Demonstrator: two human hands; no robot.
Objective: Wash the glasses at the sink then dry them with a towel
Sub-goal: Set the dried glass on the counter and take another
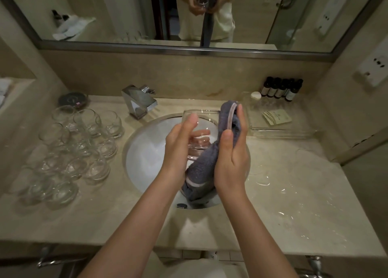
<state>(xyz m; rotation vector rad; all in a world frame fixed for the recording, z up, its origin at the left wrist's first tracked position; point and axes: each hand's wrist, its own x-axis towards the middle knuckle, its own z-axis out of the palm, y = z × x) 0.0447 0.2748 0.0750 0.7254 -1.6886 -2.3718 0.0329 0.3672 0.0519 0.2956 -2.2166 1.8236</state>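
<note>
Marble-look stone makes up the desk (283, 204), the biggest thing in view, with a mirror (105, 15) running along the wall behind it. Set into the stone is the white sink (144, 151), and the tap (138, 101) stands at its far left edge with no water visible.

To the left of the sink a crowd of clear glasses (77, 149) stands packed together on the stone; whether they are washed or waiting cannot be told from here. On the right a clear tray (279, 128) holds a paper packet, with a row of small dark bottles (281, 88) behind it against the wall.

Over the sink, the grey towel (207, 158) hangs in a long fold, its lower end drooping into the bowl. The right hand (233, 151) presses the towel against the side of one glass (199, 130), fingers closed around the cloth. The left hand (180, 145) cups the opposite side of that glass, fingers curled round it, some showing through the clear wall.

By my reading the drying step is in hand for this one glass, held above the sink between both hands. The next move probably calls for turning the glass against the cloth, perhaps pushing the towel inside the rim, while keeping a firm grip since wet glass is slippery.
</note>
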